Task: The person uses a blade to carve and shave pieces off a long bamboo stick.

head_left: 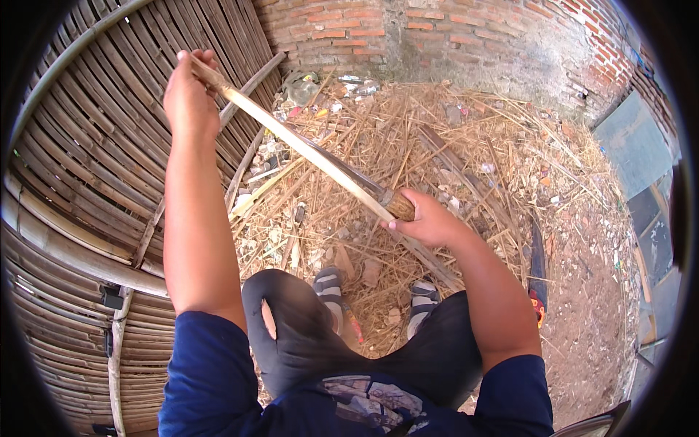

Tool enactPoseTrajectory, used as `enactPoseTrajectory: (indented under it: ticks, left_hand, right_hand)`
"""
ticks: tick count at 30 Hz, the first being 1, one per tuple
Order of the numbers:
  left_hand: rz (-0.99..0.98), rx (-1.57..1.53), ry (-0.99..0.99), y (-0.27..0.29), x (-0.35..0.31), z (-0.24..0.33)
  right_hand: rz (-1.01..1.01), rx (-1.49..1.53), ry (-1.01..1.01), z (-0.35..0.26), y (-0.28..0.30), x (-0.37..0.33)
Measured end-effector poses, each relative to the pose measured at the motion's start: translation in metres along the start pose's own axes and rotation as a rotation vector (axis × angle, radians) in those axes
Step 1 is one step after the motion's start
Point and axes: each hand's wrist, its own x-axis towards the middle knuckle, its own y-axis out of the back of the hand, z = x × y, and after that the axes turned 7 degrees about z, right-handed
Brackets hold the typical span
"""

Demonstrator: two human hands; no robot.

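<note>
My left hand is raised at the upper left, its fingers closed round the far end of a long pale strip of split bamboo. The strip slants down to my right hand, which is closed round the wooden handle of a machete. Its dark blade lies along the strip's upper edge, pointing toward my left hand. My right thumb presses at the strip's near part, below the handle. How far the strip runs past the thumb is hard to tell against the litter.
Bamboo shavings and rubbish cover the ground round my sandalled feet. On the right lies a dark-bladed tool with a red and yellow handle. A slatted bamboo wall stands left, a brick wall ahead, bluish panels right.
</note>
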Motion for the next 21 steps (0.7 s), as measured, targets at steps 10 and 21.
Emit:
enactPoseTrajectory:
  ticks: [10, 21]
  left_hand:
    - [0.042, -0.352, -0.035, 0.067, -0.113, -0.024]
    - [0.065, -0.418, 0.074, 0.075, -0.097, -0.036]
  right_hand:
    - [0.281, -0.372, -0.070, 0.026, 0.001, -0.004]
    - [0.280, -0.070, -0.289, 0.038, -0.124, -0.023]
